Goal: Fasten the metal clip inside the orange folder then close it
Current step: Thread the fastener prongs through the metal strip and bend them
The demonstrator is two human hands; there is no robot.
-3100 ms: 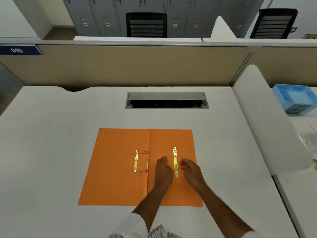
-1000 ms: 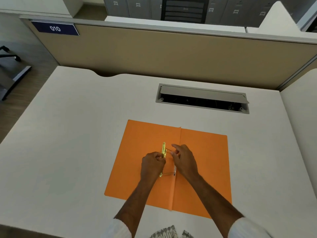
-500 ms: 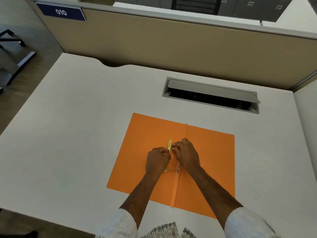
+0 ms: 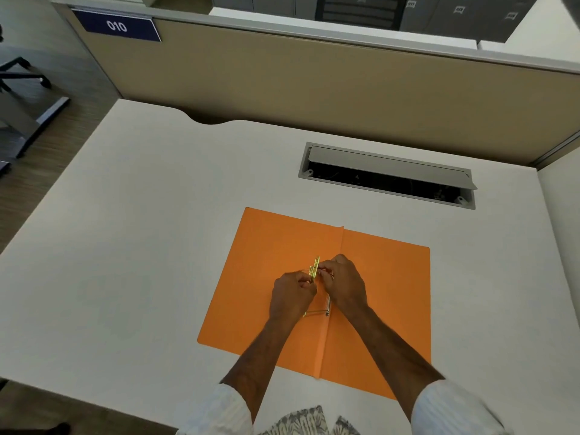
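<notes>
orange folder (image 4: 266,277) lies open and flat on the white desk (image 4: 141,230), its centre crease running roughly toward the person, both leaves spread. the folder sits in the near right part of the desk, on the near side of the grey cable hatch (image 4: 387,175), which stands with its flap raised.

metal clip (image 4: 314,269): a gold-coloured bar, held on edge above the left leaf, just beside the crease. a thin wire prong passes across it at about its middle. a second prong and the silver base strip show lower down, between the two wrists, lying on the folder next to the crease.

left hand (image 4: 290,295): fingers curled tight, thumb and forefinger pinched on the lower part of the gold bar. right hand (image 4: 343,284): fingers closed, fingertips pinched at the wire prong where it meets the bar. the two hands are touching or nearly so at the clip; exact contact between the fingertips cannot be told. the bar's lower end is hidden behind the left hand.

both forearms are bare, with white sleeves (image 4: 455,409) at the bottom edge. a tan partition (image 4: 314,89) backs the desk, bearing a blue plate marked 010 (image 4: 116,26).
</notes>
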